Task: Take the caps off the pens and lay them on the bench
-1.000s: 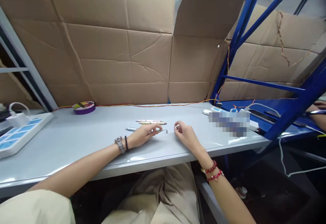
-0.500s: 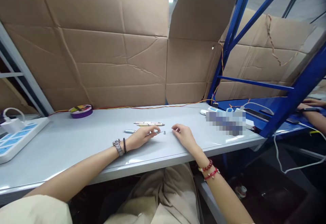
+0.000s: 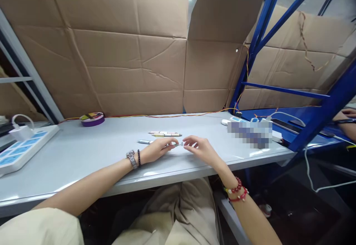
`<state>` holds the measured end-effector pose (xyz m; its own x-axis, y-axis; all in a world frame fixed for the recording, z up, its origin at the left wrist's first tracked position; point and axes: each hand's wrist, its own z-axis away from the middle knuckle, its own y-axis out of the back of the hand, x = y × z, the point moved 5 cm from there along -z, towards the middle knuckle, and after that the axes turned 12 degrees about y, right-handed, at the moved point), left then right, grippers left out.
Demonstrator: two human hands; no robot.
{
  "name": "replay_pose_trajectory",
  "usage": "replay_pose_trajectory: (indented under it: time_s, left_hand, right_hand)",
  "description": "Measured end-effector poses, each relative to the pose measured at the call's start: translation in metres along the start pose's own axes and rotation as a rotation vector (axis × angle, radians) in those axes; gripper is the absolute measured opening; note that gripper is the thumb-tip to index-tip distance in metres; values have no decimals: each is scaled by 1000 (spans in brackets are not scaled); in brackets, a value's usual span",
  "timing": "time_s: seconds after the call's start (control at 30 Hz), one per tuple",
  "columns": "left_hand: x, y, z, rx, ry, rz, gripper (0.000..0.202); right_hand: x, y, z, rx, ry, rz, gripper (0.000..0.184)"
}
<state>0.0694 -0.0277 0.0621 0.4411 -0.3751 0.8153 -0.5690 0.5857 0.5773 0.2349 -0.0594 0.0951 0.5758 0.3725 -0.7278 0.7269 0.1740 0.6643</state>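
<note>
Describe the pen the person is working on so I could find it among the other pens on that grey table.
On the grey table, look near the front edge in the middle, where the left hand and right hand almost meet. The pen lies between their fingertips. Unlike the two pens lying side by side further back and the loose pen on the left, hands are touching it.

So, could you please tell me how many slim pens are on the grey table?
3, possibly more behind the hands. Two pale slim pens lie side by side mid-table; a third lies by the left hand, which pinches its tip end.
</note>
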Motion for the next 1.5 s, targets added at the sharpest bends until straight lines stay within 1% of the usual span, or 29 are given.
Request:
replay_pose_trajectory:
  time_s: [0.13, 0.27, 0.33, 0.37, 0.47, 0.57, 0.67, 0.77, 0.83, 0.9, 1.07, 1.17, 1.23, 1.33, 1.43, 1.5]
  left_hand:
    - [1, 0, 1, -5, -2, 10, 22]
    - [-2, 1, 1, -7, 29, 12, 23]
    - [-3, 3, -1, 1, 33, 5, 22]
    - [-3, 4, -2, 2, 31, -3, 22]
    - [-6, 6, -4, -18, 17, -45, 20]
    - [-12, 7, -5, -34, 15, -116, 17]
    - [-18, 10, -6, -4, 29, -191, 18]
    - [-21, 16, -8, 39, 27, -245, 19]
    - [-23, 22, -15, 72, 29, -279, 22]
    - [-28, 25, -28, 88, 33, -325, 22]
    - [-41, 16, -67, 43, 9, -475, 17]
    - [-38, 16, -79, 58, -31, -532, 19]
    - [-28, 21, -77, 102, -63, -555, 19]
    - [-7, 23, -56, 156, -99, -579, 18]
    - [12, 11, -24, 164, -130, -597, 19]
    - [19, 1, -4, 170, -139, -605, 22]
  right_hand:
    - [-12, -14, -2, 65, 41, -75, 14]
    - [-13, -25, -3, 102, 40, -78, 14]
    - [-12, -27, -3, 108, 34, -92, 14]
    - [-11, -26, -3, 108, 28, -95, 17]
    - [-6, -18, -4, 118, 11, -59, 27]
    - [-2, -3, -3, 167, -12, 10, 24]
    - [0, 10, -1, 210, -36, 73, 24]
    - [1, 17, 1, 225, -52, 154, 28]
    - [1, 20, 2, 236, -70, 219, 29]
    - [1, 23, 3, 253, -94, 277, 28]
    - [0, 33, 6, 279, -128, 376, 26]
    - [-1, 37, 7, 281, -135, 415, 27]
    - [-2, 38, 7, 291, -140, 429, 31]
    - [-6, 32, 7, 277, -137, 417, 39]
    - [-11, 14, 5, 192, -109, 360, 46]
    - [-15, 0, 4, 140, -87, 323, 48]
